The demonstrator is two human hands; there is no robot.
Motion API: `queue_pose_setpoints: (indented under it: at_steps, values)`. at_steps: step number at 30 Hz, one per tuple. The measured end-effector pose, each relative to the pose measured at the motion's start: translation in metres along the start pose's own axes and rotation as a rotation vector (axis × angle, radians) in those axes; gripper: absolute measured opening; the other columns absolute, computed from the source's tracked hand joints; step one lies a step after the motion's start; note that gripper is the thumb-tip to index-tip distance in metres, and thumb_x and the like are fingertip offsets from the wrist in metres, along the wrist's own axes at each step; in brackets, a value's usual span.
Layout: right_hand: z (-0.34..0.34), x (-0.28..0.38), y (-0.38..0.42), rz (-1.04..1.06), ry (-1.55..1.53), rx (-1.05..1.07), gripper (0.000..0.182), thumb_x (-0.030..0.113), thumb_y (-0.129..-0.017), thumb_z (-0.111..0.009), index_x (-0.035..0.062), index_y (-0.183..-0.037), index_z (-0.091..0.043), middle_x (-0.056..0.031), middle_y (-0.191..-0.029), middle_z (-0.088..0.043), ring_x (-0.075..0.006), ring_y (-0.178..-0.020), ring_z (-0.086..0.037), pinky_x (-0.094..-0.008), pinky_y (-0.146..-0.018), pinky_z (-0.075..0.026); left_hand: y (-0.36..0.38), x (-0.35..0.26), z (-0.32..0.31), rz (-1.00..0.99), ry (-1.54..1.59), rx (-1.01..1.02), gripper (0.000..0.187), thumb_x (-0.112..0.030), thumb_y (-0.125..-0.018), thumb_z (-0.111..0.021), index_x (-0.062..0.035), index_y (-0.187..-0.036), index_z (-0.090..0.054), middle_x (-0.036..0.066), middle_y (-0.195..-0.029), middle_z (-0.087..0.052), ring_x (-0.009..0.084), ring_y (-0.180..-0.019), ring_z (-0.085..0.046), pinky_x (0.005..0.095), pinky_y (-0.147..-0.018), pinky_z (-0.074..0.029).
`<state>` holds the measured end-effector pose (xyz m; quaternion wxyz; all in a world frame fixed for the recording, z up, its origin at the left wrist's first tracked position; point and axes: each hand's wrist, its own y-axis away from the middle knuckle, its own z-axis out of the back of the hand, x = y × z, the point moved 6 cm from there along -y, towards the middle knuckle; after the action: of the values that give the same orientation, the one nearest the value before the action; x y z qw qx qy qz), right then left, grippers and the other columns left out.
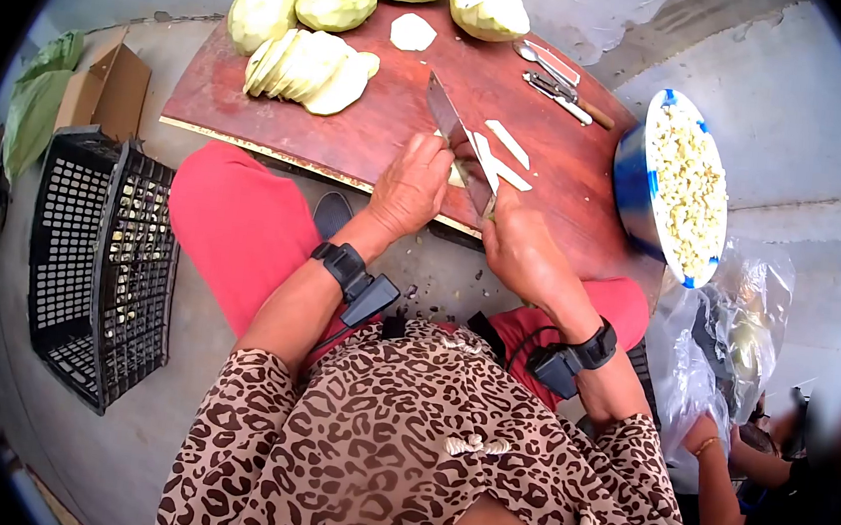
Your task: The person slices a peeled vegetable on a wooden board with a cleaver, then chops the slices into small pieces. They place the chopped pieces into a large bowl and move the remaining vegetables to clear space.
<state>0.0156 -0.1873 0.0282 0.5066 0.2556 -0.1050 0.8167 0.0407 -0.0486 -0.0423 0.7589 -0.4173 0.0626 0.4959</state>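
My right hand (531,252) is wrapped around the handle end of a cleaver (448,120), whose broad blade slants up and away over the red-brown wooden table (390,150). Close by the blade's left side, my left hand (413,182) has its fingers curled down on a pale vegetable piece (457,176), mostly hidden under them. Cut strips (508,143) lie just right of the blade. Farther left, a fanned row of pale vegetable slices (307,68) rests on the tabletop, and one cut slice (413,32) lies apart from it.
Several peeled pale-green vegetables (337,0) sit along the far edge. Peelers (555,92) and a spoon lie at the right. A blue-and-white basin (637,186) holds diced pieces. Black crates (71,252) stand left; at right another person's hand (701,434) holds a clear plastic bag (695,382).
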Motion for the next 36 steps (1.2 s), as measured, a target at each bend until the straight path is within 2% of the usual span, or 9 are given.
queue_pose_setpoints:
  at_steps: [4,10,15,22,28,31,33,36]
  values:
    - [-0.02,-0.01,-0.017,0.063,0.046,-0.06,0.017,0.004,-0.089,-0.055,-0.0092,-0.094,-0.045,-0.0345,-0.07,-0.06,-0.0521,-0.07,-0.061,-0.0561,-0.06,-0.047,0.001,0.0,0.0,-0.021,0.001,-0.006,0.024,0.0,-0.078,-0.062,0.001,-0.102,-0.057,0.015,-0.106,-0.054,0.0347,-0.104,-0.053,0.0422,-0.083,-0.05]
    - [-0.021,-0.023,-0.028,0.044,-0.025,-0.109,0.02,0.006,-0.089,-0.057,-0.0086,-0.095,-0.045,-0.0347,-0.073,-0.06,-0.0522,-0.075,-0.061,-0.0556,-0.064,-0.047,0.0,0.0,0.0,-0.037,-0.019,-0.019,0.024,0.002,-0.077,-0.062,0.0014,-0.101,-0.057,0.015,-0.106,-0.054,0.0353,-0.104,-0.053,0.0427,-0.085,-0.049]
    - [-0.007,-0.012,-0.015,-0.002,-0.031,-0.072,0.021,0.006,-0.09,-0.058,-0.0083,-0.097,-0.044,-0.0357,-0.074,-0.06,-0.0533,-0.077,-0.06,-0.0563,-0.065,-0.046,0.001,0.002,0.0,0.005,-0.02,-0.042,0.021,0.001,-0.078,-0.062,0.0005,-0.098,-0.056,0.016,-0.102,-0.054,0.0352,-0.099,-0.053,0.0423,-0.084,-0.047]
    - [0.0,-0.003,0.0,-0.015,-0.017,0.041,0.019,0.005,-0.089,-0.057,-0.0078,-0.096,-0.045,-0.0355,-0.071,-0.059,-0.0533,-0.072,-0.06,-0.0565,-0.06,-0.046,0.001,0.0,0.002,-0.074,-0.064,-0.091,0.02,0.001,-0.077,-0.062,-0.0002,-0.096,-0.056,0.016,-0.099,-0.053,0.0351,-0.096,-0.052,0.0433,-0.087,-0.042]
    - [-0.025,-0.01,-0.018,0.012,0.015,-0.063,0.015,0.006,-0.09,-0.054,-0.0065,-0.092,-0.046,-0.0336,-0.075,-0.061,-0.0515,-0.074,-0.062,-0.0559,-0.063,-0.048,0.002,0.0,0.001,-0.066,-0.062,-0.069,0.022,0.003,-0.076,-0.061,0.0,-0.097,-0.057,0.015,-0.098,-0.054,0.0352,-0.096,-0.052,0.0438,-0.088,-0.042]
    - [-0.029,-0.015,-0.026,-0.026,-0.032,-0.057,0.024,0.008,-0.091,-0.058,-0.0069,-0.1,-0.042,-0.0358,-0.077,-0.059,-0.0543,-0.077,-0.059,-0.0564,-0.065,-0.045,0.002,-0.002,0.004,-0.087,-0.07,-0.076,0.023,0.004,-0.076,-0.061,0.0003,-0.098,-0.057,0.015,-0.098,-0.054,0.0351,-0.096,-0.052,0.0439,-0.089,-0.041]
    - [-0.029,-0.023,-0.029,0.003,-0.011,-0.075,0.021,0.008,-0.091,-0.055,-0.0056,-0.1,-0.043,-0.0343,-0.077,-0.061,-0.0523,-0.078,-0.061,-0.0572,-0.066,-0.047,0.002,-0.003,0.006,-0.108,-0.062,-0.088,0.024,0.004,-0.075,-0.061,0.0004,-0.099,-0.057,0.015,-0.099,-0.055,0.0351,-0.097,-0.052,0.044,-0.09,-0.041]
    - [-0.025,-0.028,-0.026,-0.001,-0.045,-0.091,0.021,0.009,-0.091,-0.054,-0.0051,-0.102,-0.042,-0.0339,-0.077,-0.062,-0.0516,-0.077,-0.062,-0.0575,-0.066,-0.048,0.003,0.0,0.001,-0.063,-0.077,-0.073,0.018,0.001,-0.074,-0.06,-0.0014,-0.091,-0.055,0.016,-0.097,-0.053,0.0354,-0.097,-0.051,0.0458,-0.092,-0.041]
